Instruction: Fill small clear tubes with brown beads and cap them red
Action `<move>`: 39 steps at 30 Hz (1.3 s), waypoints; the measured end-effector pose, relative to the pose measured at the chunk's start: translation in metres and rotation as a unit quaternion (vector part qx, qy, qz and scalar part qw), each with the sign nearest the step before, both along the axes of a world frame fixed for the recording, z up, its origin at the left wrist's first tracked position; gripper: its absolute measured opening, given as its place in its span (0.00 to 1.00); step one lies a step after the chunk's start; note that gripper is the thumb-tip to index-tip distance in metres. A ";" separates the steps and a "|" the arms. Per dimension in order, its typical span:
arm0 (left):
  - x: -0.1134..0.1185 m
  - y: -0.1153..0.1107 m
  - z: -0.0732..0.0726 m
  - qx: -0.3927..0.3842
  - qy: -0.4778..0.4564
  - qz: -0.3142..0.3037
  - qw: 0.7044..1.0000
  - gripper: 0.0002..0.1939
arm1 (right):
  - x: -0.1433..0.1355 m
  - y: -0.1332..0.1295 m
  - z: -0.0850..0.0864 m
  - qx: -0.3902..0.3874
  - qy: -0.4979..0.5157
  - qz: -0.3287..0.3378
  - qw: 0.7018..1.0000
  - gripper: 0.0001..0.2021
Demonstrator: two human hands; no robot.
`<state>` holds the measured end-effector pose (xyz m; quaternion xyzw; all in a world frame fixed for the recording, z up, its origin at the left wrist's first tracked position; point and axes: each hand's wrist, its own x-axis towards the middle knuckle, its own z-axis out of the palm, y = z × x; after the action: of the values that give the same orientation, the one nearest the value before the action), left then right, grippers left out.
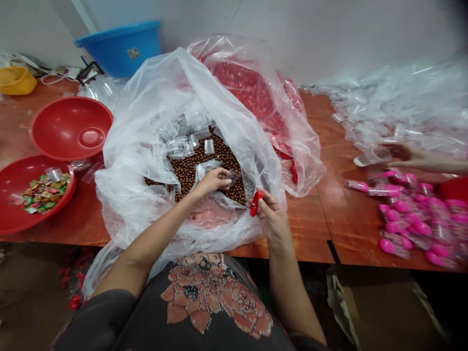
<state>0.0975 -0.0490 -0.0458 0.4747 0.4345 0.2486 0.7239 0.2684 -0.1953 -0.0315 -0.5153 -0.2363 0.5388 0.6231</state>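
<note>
My left hand [215, 179] pinches a small clear bag [234, 176] over the brown candy balls [204, 163], while my right hand [268, 214], just right and nearer me, grips a red cap [256, 202], its long axis tilted up toward the bag.

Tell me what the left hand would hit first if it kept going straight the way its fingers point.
The left hand points right and slightly away over the brown balls. Going straight on, it would probably first meet the clear plastic bag wall beside them, though depth is hard to judge.
</note>
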 end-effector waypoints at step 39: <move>-0.034 -0.072 0.057 0.151 -0.037 0.040 0.987 0.17 | -0.025 0.033 0.018 0.223 -0.558 0.101 0.793 0.34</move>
<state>0.0640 -0.1209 0.0112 0.5514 0.3837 0.3574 0.6488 0.2435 -0.1626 -0.0132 -0.5467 -0.7072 0.1495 0.4226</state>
